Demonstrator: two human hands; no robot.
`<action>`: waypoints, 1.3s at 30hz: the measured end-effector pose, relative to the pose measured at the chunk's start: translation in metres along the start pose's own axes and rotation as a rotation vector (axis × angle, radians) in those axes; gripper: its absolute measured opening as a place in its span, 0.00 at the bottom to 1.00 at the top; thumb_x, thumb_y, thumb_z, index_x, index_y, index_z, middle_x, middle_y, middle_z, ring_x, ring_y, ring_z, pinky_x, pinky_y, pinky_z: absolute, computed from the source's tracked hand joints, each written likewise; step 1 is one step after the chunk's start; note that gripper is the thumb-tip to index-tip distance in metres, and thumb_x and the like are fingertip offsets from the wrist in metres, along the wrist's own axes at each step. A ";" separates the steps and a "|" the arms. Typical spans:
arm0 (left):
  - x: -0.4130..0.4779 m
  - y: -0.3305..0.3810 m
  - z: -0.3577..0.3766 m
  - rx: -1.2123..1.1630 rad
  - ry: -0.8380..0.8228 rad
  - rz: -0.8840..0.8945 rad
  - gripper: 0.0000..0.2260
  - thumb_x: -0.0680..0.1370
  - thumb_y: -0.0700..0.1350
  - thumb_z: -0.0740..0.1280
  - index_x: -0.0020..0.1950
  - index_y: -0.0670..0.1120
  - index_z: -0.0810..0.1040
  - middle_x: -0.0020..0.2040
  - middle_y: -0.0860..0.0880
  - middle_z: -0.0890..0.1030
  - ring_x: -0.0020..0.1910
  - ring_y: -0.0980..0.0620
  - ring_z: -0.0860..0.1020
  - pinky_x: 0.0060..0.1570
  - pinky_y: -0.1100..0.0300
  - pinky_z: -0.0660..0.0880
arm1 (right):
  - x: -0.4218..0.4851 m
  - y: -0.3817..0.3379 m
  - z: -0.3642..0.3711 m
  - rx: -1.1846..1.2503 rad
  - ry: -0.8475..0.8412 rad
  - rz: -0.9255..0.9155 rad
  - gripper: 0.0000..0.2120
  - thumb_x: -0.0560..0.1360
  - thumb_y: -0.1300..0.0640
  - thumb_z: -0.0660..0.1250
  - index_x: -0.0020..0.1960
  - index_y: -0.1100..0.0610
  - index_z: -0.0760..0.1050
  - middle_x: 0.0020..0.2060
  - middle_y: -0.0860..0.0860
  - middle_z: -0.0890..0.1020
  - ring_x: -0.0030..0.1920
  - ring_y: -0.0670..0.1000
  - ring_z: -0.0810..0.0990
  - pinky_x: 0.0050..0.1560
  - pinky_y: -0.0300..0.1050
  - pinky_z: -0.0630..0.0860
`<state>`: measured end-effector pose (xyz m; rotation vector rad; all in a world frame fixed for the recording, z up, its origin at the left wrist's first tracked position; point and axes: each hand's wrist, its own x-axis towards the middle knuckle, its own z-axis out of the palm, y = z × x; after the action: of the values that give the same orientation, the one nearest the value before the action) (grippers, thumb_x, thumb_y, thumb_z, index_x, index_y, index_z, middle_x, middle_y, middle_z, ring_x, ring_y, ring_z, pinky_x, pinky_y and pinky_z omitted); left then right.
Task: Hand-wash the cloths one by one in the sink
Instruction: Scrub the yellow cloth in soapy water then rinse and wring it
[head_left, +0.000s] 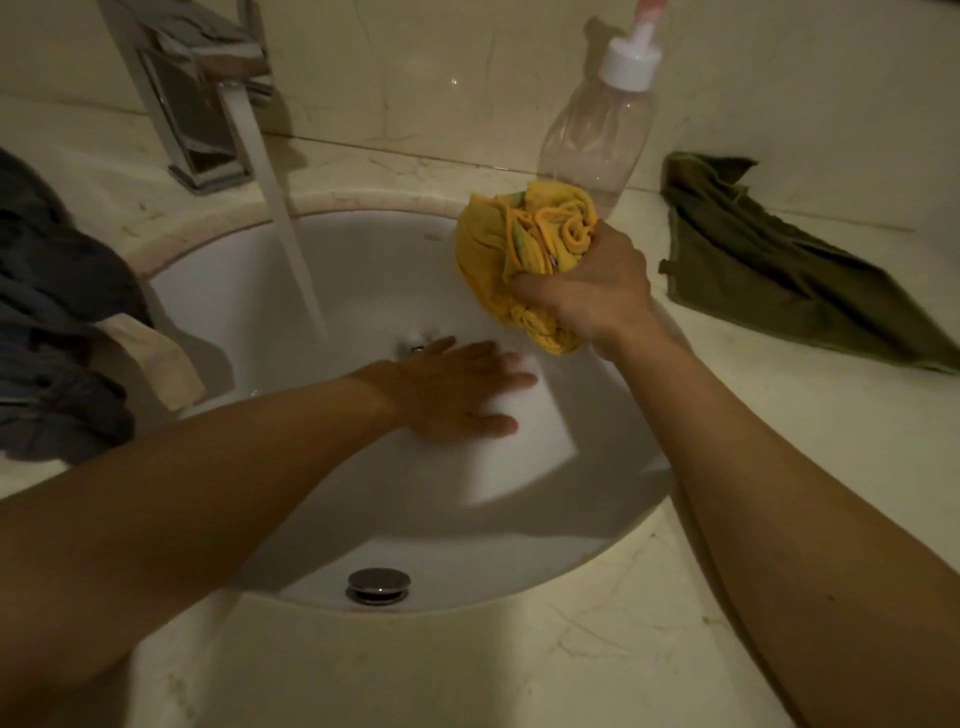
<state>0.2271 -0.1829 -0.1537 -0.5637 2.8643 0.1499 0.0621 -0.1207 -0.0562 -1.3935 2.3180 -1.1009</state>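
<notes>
My right hand (587, 296) is closed around a bunched yellow cloth (498, 249), held above the right side of the white sink (218, 291). My left hand (457, 389) lies flat with fingers spread inside the basin, near the drain (415, 347), holding nothing. Water runs from the chrome tap (192, 104) in a stream (285, 218) that lands just left of my left hand. A green cloth (779, 275) lies crumpled on the counter to the right. A pile of dark grey-blue cloths (57, 312) sits on the counter at the left.
A clear plastic pump bottle (602, 130) with a white cap stands behind the yellow cloth at the sink's far rim. A beige cloth (156, 358) hangs over the left rim. A chrome knob (378, 586) sits on the near basin wall. Marble counter (519, 665) surrounds the sink.
</notes>
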 end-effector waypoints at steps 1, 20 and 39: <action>-0.003 -0.008 0.001 0.006 -0.010 -0.061 0.34 0.79 0.72 0.46 0.82 0.60 0.46 0.82 0.57 0.46 0.81 0.52 0.47 0.76 0.44 0.49 | 0.000 0.000 0.000 0.001 0.006 0.004 0.32 0.61 0.40 0.81 0.62 0.47 0.78 0.58 0.51 0.84 0.61 0.58 0.80 0.63 0.54 0.77; 0.005 0.025 -0.002 0.020 0.282 -0.160 0.35 0.79 0.70 0.51 0.78 0.47 0.61 0.77 0.44 0.63 0.72 0.42 0.66 0.63 0.44 0.70 | -0.002 -0.004 0.001 -0.019 -0.017 0.014 0.41 0.54 0.33 0.75 0.64 0.48 0.78 0.58 0.50 0.83 0.59 0.57 0.80 0.61 0.53 0.77; 0.001 0.006 -0.012 0.173 0.242 -0.451 0.35 0.76 0.73 0.52 0.66 0.47 0.72 0.62 0.43 0.77 0.60 0.40 0.76 0.52 0.50 0.72 | 0.000 -0.001 0.000 -0.068 -0.032 0.013 0.38 0.59 0.36 0.80 0.65 0.49 0.77 0.59 0.50 0.82 0.60 0.58 0.79 0.61 0.53 0.76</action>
<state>0.2219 -0.1792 -0.1419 -1.2391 2.8403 -0.2535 0.0624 -0.1212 -0.0554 -1.4074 2.3592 -0.9966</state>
